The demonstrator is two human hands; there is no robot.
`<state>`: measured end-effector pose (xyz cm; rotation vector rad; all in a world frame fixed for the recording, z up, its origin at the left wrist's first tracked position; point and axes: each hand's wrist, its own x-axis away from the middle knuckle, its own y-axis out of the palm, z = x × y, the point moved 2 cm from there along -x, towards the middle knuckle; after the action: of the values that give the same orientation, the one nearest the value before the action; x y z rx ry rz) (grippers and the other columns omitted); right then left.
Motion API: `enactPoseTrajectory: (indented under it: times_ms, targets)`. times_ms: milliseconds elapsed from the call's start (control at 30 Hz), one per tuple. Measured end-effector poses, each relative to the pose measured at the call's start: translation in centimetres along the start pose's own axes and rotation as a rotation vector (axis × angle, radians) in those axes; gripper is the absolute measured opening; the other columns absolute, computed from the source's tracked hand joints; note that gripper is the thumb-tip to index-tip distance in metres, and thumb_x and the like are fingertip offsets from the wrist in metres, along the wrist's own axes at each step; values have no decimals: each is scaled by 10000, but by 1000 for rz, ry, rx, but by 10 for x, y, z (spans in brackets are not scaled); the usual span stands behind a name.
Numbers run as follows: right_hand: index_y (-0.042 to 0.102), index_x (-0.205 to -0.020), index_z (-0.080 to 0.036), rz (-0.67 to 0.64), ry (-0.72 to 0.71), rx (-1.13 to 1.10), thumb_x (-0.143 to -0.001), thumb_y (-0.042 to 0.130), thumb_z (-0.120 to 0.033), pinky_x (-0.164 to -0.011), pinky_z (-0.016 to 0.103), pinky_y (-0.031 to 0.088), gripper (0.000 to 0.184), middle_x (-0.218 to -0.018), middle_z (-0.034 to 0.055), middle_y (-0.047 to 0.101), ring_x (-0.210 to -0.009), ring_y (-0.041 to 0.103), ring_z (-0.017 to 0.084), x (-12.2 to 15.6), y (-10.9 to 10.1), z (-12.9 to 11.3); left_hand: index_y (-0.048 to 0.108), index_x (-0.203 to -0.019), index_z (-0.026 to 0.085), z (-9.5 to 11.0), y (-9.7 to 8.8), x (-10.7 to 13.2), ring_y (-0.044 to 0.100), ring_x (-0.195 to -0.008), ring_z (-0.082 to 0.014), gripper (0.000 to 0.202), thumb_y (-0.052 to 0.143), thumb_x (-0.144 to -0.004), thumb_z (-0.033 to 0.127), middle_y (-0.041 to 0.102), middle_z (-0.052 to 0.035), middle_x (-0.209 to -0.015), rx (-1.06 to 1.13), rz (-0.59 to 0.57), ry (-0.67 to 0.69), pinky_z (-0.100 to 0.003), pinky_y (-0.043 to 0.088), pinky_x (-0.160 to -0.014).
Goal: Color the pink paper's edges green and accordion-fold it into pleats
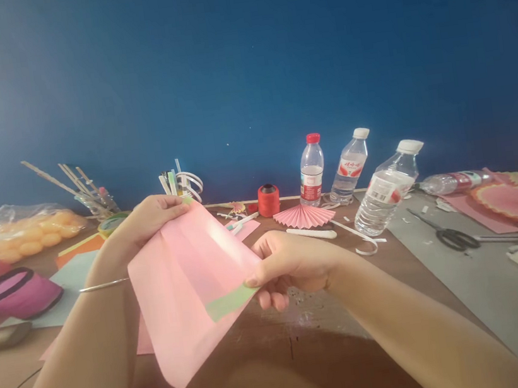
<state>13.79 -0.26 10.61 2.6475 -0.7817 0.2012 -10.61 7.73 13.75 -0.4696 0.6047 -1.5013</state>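
Plainly, a dark blue wall takes up the whole background, and a brown wooden tabletop spreads in front of it. A flat grey board covers the right part of the table. Above the near middle of the tabletop, a sheet of pink paper is held up at a slant, lightly creased. At left, a clear plastic bag of orange balls lies near the wall.

Both hands are closed on the paper: the left hand grips its upper edge, and the right hand pinches the right-hand corner between the thumb above and the fingers below. Beyond the right hand stand two white-capped water bottles, one nearer and one farther back, beside a red-capped bottle. A pleated pink paper fan lies in front of the red-capped one.

Black-handled scissors rest on the board. A spool of red thread stands just left of the fan. Along the sheet's lower right runs a light green strip, its end under the right thumb. Smallest, a thin silver bracelet rings the left wrist.
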Motion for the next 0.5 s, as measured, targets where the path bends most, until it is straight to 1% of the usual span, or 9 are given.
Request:
enactPoseTrajectory:
  times_ms: [100,200,300,400,467,500]
  targets:
    - [616,-666,-90,-19,14,29,-665,663,-181,-394,134,460,103,-540,6,654,-402,564,58,-1,0,2,665,-805,126,1,-3,2,520,-566,-135,417,656,-700,530,635,8,-666,-12,-48,-9,-231,385,-514]
    - [623,-675,-93,-8,23,78,-675,658,-186,-410,146,472,100,-547,2,654,-415,573,64,-1,2,3,663,-853,132,1,-8,4,521,-575,-130,435,657,-701,539,632,19,-674,-12,-39,-17,-226,384,-526]
    - [620,-671,-108,44,24,210,-685,635,-177,-426,153,468,72,-544,-9,645,-423,570,64,-1,0,1,658,-894,137,1,-13,3,517,-593,-125,445,649,-709,542,635,27,-704,-7,-18,-7,-225,384,-547]
    - [610,-658,-129,137,49,452,-677,620,-176,-451,160,465,52,-553,-12,638,-448,569,68,3,-14,-3,657,-902,136,-2,-15,1,535,-664,-140,435,647,-704,524,648,21,-762,-14,16,26,-232,393,-605]
    - [603,-667,-143,220,122,640,-675,590,-179,-467,172,466,39,-568,-6,637,-468,567,77,9,-33,-2,665,-888,149,-9,-7,5,551,-708,-160,429,648,-682,525,652,17,-765,-27,10,29,-243,403,-641]
    - [589,-667,-152,254,178,751,-678,562,-175,-479,182,468,37,-582,2,643,-486,572,86,13,-43,0,672,-866,160,-14,0,9,556,-703,-168,421,653,-661,528,647,16,-735,-39,-8,16,-248,406,-636]
